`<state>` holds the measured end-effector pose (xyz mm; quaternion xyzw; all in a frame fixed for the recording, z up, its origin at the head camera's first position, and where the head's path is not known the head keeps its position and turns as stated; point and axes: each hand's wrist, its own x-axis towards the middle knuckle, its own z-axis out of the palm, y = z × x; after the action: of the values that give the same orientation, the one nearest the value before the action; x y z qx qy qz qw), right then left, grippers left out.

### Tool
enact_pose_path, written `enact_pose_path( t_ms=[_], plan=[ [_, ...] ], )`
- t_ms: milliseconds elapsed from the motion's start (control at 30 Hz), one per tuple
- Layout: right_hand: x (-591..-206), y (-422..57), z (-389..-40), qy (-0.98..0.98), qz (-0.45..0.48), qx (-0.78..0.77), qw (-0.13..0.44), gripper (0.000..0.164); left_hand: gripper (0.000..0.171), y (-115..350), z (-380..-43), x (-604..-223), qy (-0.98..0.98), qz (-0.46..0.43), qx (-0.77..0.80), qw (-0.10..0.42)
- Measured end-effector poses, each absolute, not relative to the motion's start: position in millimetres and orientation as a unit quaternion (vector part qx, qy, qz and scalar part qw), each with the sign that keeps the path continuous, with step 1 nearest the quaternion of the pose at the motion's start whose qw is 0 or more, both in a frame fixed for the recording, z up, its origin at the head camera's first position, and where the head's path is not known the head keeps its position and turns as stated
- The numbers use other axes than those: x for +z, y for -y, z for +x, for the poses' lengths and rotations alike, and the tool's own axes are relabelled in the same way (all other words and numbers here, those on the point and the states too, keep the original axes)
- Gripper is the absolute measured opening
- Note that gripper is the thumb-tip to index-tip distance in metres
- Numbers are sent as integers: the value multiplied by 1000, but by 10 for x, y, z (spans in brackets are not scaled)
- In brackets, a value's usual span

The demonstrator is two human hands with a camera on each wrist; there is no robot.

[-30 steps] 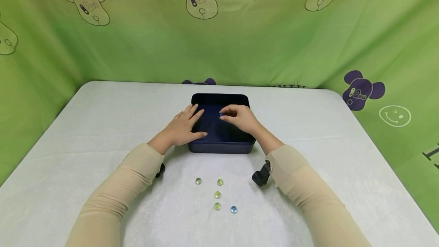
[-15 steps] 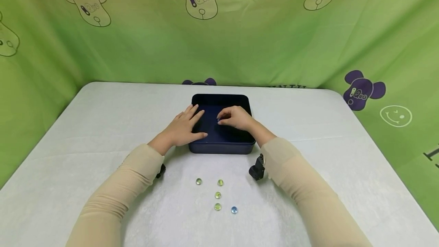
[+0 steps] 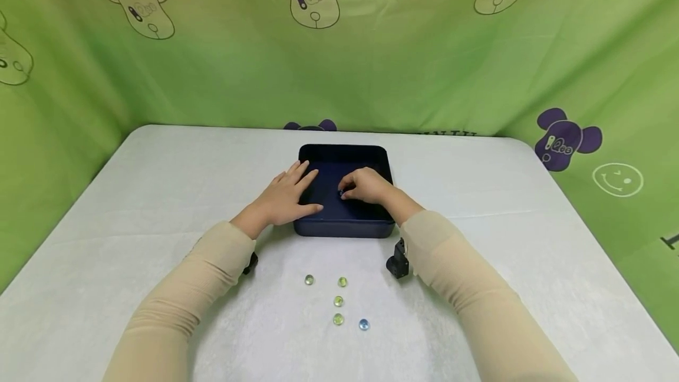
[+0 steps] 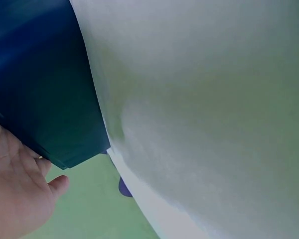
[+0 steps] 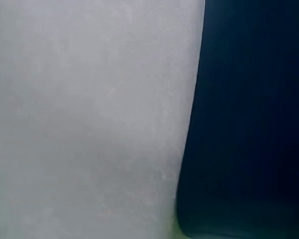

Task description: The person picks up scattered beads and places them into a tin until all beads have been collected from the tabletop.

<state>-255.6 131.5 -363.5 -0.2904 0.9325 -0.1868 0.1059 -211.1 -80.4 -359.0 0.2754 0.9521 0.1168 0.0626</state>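
Observation:
A dark blue rectangular box (image 3: 343, 229) stands open-topped in the middle of the table. My left hand (image 3: 286, 196) lies across its left rim, fingers spread and fairly straight. In the left wrist view, the palm (image 4: 12, 199) shows beside the box wall (image 4: 50, 104). Inside the box's outline, my right hand (image 3: 367, 185) pinches a small dark blue glass bead (image 3: 341, 193) between thumb and fingers, close over the floor. The right wrist view shows only the box side (image 5: 249, 124) and the tablecloth; the hand is outside it.
Nearer me on the white tablecloth (image 3: 132, 205) lie several glass beads: a greyish one (image 3: 309, 280), three yellow-green ones, the middle one (image 3: 338, 301) among them, and a light blue one (image 3: 363, 324). A green printed curtain (image 3: 339, 75) hangs behind the table.
My right hand has come down and slightly toward me inside the box, carrying the blue bead. The left hand and the beads on the cloth have stayed put.

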Motion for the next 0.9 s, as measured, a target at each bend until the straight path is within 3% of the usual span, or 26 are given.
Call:
enact_pose_path(
  t_ms=[900],
  plan=[
    [-3610,-1303,-2505,-934,-310,-143,104,22,76,802,-2113,-3574,-952,275,123,61]
  ],
)
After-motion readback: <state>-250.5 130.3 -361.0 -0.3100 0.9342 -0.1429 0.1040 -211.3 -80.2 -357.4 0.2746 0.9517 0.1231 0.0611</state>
